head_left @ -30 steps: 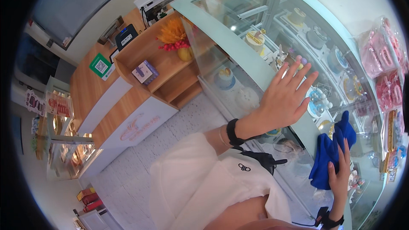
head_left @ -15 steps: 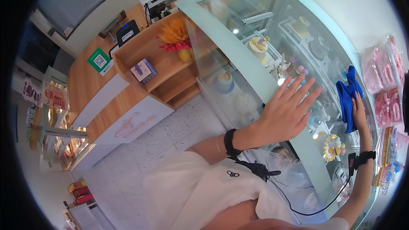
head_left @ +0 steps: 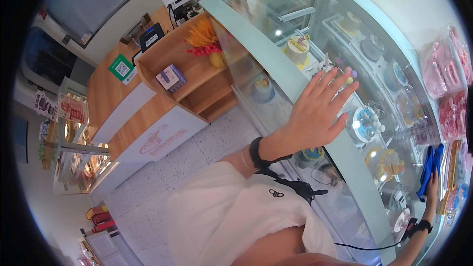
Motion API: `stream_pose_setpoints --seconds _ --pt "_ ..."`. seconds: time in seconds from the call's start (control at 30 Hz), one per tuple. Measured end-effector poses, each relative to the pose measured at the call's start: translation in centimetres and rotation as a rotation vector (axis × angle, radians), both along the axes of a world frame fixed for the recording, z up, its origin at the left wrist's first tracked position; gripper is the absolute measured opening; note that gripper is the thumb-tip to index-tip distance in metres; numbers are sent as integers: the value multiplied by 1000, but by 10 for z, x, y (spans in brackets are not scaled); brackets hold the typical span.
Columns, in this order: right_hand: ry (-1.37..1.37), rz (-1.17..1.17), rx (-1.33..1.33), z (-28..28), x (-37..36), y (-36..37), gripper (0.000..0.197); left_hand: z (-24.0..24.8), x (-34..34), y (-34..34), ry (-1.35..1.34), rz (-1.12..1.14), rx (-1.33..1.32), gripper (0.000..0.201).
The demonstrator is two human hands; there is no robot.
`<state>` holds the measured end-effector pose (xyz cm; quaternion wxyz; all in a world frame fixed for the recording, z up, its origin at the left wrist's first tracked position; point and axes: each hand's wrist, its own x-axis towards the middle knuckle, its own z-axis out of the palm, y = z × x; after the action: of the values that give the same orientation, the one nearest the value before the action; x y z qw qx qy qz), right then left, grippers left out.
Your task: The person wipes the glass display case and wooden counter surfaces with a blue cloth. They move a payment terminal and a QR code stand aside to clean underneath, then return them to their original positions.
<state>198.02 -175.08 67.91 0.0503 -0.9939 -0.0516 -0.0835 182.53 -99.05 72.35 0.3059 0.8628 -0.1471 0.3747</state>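
Note:
My left hand [head_left: 318, 113] is spread wide, palm down, over the pale green frame [head_left: 286, 71] at the top of a glass display case [head_left: 266, 2]. Nothing is in its fingers; whether the palm touches the frame I cannot tell. At the far right, my right hand [head_left: 432, 186] holds a blue cloth [head_left: 429, 170] against the right edge of the curved glass. Behind the glass stand several decorated cakes, among them a blue and white one [head_left: 365, 123] and a yellow-edged one [head_left: 382, 162]. Both wrists wear black straps, and a black cable runs from the right one.
Pink bagged goods [head_left: 446, 71] hang on the wall just beyond the case's right side. To the left stands a wooden counter [head_left: 138, 135] with open shelves, a purple box [head_left: 171, 78] and dried orange flowers [head_left: 201, 33]. A smaller glass case [head_left: 74, 167] is at the far left.
My right hand has moved with the blue cloth down the glass toward its right edge. My left hand has shifted slightly left, its fingers still spread.

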Motion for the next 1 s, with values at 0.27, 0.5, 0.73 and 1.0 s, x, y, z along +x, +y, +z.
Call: stream_pose_setpoints --seconds 0.27,0.5,0.73,1.0 --pt "-21 -426 7 4 -172 -93 42 -3 0 0 -10 19 38 58" --pt "-56 -530 25 8 -205 -48 42 -4 3 -3 -23 -12 -7 59" --pt "-40 -416 37 13 -207 107 41 -6 4 1 3 -68 -20 58" --pt "60 144 180 81 -217 481 40 -5 0 2 23 -145 -1 59"
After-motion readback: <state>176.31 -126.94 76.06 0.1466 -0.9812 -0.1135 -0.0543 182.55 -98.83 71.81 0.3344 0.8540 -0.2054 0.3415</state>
